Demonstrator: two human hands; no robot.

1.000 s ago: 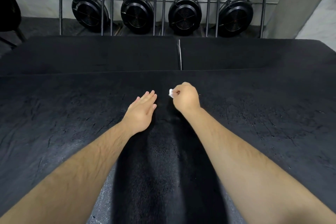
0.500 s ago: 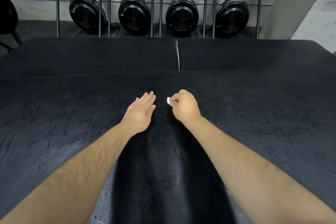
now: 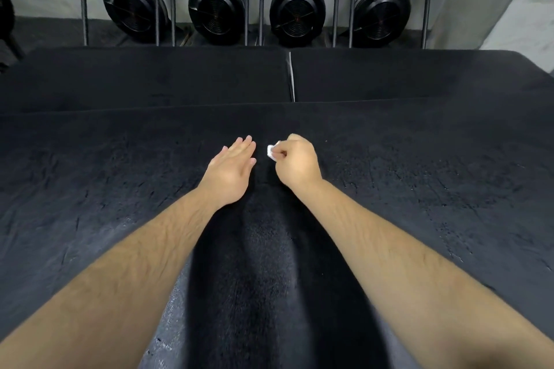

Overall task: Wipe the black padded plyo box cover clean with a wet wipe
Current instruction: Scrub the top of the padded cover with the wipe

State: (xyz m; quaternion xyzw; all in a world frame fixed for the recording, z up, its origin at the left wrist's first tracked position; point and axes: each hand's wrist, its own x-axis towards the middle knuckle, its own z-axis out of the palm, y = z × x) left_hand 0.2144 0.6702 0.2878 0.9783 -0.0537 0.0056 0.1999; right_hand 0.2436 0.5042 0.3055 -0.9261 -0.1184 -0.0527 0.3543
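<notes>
The black padded plyo box cover (image 3: 419,189) fills the lower part of the head view, its surface cracked and scuffed. My right hand (image 3: 296,163) is curled into a fist and pinches a small balled white wet wipe (image 3: 272,153), pressed down on the cover near its middle. My left hand (image 3: 232,169) lies flat on the cover just left of the wipe, fingers straight and together. A darker streak runs back toward me between my forearms.
Two more black padded boxes (image 3: 150,78) stand behind this one, with a narrow gap (image 3: 291,78) between them. Beyond them, several black fan-wheel machines (image 3: 215,9) are stored upright behind metal bars against a grey wall.
My right hand shifted slightly back toward me with the wipe, then forward again. The left hand stays flat in place. The camera tilted a little.
</notes>
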